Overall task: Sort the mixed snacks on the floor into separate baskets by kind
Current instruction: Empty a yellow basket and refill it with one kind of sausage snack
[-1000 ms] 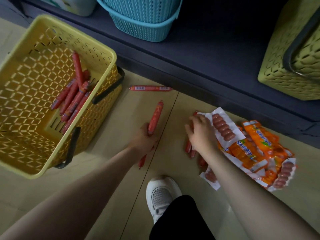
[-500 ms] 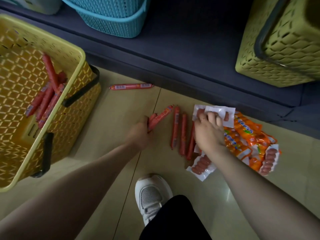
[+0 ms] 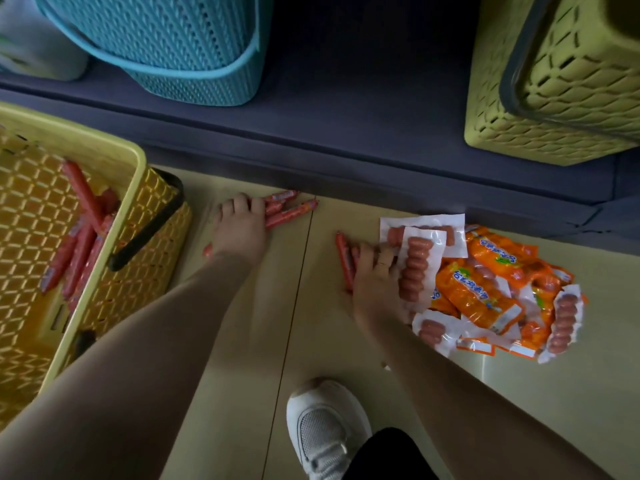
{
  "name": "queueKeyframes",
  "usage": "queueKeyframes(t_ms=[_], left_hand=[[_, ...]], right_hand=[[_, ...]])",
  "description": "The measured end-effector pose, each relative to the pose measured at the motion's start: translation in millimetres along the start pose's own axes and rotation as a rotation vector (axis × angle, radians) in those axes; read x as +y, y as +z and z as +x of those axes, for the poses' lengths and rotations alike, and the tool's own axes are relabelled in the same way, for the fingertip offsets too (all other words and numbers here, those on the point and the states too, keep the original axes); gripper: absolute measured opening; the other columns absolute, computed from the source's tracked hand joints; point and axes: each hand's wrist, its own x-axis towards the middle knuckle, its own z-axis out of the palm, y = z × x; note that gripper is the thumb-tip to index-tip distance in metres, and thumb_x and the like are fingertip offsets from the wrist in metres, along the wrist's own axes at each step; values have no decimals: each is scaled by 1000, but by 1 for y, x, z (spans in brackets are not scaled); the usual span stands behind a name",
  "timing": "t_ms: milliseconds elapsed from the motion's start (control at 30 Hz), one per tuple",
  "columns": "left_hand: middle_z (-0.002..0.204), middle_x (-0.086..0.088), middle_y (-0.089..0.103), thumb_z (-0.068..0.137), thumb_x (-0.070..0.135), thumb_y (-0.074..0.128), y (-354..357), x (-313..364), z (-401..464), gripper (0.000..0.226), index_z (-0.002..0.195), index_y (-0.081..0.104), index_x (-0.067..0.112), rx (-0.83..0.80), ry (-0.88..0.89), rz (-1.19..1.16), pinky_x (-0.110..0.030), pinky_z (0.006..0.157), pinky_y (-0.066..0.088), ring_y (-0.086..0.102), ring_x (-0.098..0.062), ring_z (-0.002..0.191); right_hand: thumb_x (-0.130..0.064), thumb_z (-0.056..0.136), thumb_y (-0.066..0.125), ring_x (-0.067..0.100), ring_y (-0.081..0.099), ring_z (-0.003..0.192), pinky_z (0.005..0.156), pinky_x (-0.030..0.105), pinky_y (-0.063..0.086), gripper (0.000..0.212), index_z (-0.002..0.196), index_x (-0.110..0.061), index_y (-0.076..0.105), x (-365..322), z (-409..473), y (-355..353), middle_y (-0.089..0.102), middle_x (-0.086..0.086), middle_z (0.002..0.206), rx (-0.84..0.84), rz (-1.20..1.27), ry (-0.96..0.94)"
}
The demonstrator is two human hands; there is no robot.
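Gripping sausage sticks (image 3: 291, 211): left hand (image 3: 239, 230) | right hand (image 3: 372, 278) grasps more | tile floor (image 3: 242, 341)

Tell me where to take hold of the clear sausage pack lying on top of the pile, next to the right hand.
Grip the clear sausage pack by its flat white border at the near left edge, coming from the left where the right hand already lies. The border is thin and free there; the orange packs crowd its right side.

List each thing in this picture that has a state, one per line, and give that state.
yellow basket: on floor, holds red sausage sticks
left hand: gripping red sticks
right hand: fingers on floor sticks
snack packets: piled, unsorted
teal basket: on ledge, contents unseen
green basket: on ledge, contents unseen
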Motion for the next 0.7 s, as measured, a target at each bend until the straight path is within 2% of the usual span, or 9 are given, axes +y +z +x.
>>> queueKeyframes(t_ms=[133, 233, 300, 400, 500, 533, 600, 633, 700], left_hand=[[118, -17, 55, 93, 19, 42, -2, -2, -21, 32, 123, 37, 13, -43, 6, -130, -44, 90, 40, 52, -37, 108], [105, -15, 61, 91, 18, 48, -10, -3, -46, 28, 118, 42, 14, -132, -74, -338, -36, 72, 42, 59, -34, 92], [96, -11, 60, 89, 15, 50, -27, -3, -66, 30, 117, 43, 16, -141, -114, -481, -33, 66, 43, 58, -29, 82], [86, -4, 59, 84, 13, 55, -63, -15, -101, 24, 107, 47, 17, -79, -85, -701, -34, 64, 50, 59, -22, 74], [75, 4, 59, 82, 13, 61, -104, -42, -134, 15, 89, 50, 20, 63, -43, -860, -20, 60, 45, 56, -3, 66], [76, 10, 58, 82, 13, 62, -118, -53, -143, 18, 91, 51, 25, 121, -59, -924, -14, 59, 41, 54, 6, 65], [93, 21, 59, 84, 18, 62, -142, -77, -159, 35, 111, 50, 36, 250, -159, -1029, -12, 71, 39, 51, 16, 77], [104, 21, 57, 85, 21, 60, -148, -91, -164, 44, 125, 47, 34, 311, -235, -1043, -15, 79, 39, 52, 11, 88], [109, 12, 55, 87, 24, 57, -147, -121, -167, 46, 131, 44, 24, 371, -382, -969, -23, 79, 39, 53, -9, 93]], right_hand=[[-27, 83, 68, 36, 14, 141, 112, 46, 26, 89, 146, -14, 5, -10, 0, 8, 13, 19, 151, -95, 100, -76], [-29, 95, 49, 33, 41, 127, 101, 42, 41, 51, 135, -6, 28, -23, 1, 11, 41, 20, 137, -59, 92, -56], [-30, 98, 40, 33, 49, 118, 94, 41, 42, 39, 126, -3, 38, -31, 1, 6, 51, 20, 128, -73, 116, -79], [-23, 94, 52, 28, 58, 103, 78, 30, 43, 34, 121, -4, 47, -41, 0, -14, 59, 15, 113, -183, 347, -53], [-8, 88, 54, 13, 60, 53, 47, 21, 43, 14, 102, -6, 53, -71, -10, -51, 58, 10, 74, -335, 796, 2], [-6, 88, 52, 11, 57, 44, 46, 22, 45, 4, 92, -8, 52, -85, -16, -67, 56, 9, 67, -380, 933, 3], [-7, 90, 52, 10, 59, 46, 47, 24, 47, 6, 86, -12, 53, -116, -28, -96, 60, 6, 68, -470, 1159, -30], [-9, 90, 53, 10, 60, 49, 47, 23, 47, 5, 88, -13, 55, -132, -33, -109, 61, 4, 69, -509, 1255, -44], [-12, 90, 57, 11, 58, 46, 43, 20, 45, 3, 87, -13, 57, -163, -44, -130, 60, 3, 65, -541, 1374, -59]])
